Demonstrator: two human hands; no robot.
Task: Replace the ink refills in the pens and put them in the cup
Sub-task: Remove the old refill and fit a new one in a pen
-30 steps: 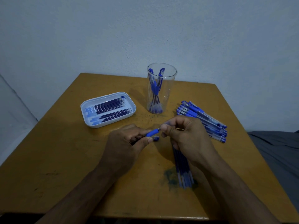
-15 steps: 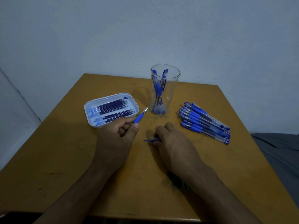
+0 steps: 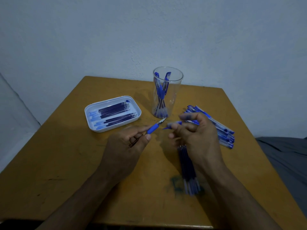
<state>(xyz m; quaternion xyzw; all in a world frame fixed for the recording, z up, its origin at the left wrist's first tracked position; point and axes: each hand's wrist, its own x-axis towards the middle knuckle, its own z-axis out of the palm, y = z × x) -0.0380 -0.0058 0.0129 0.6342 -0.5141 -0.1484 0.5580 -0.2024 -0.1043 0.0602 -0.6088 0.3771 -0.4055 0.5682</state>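
Several refills (image 3: 114,114) in tray (image 3: 93,127), loose pens (image 3: 222,131)

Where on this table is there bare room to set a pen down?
Bare table lies left of the left hand, in front of the tray. The far left corner behind the tray is bare too. It is crowded between the cup, the pen pile and the loose refills.

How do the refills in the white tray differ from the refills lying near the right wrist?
The refills in the white tray sit inside a container in two rows, running roughly left to right. The refills near the right wrist lie as one bundle on the bare wooden table, running front to back, partly hidden by the right hand, beside an ink smudge. Both sets are thin, dark blue and untouched.
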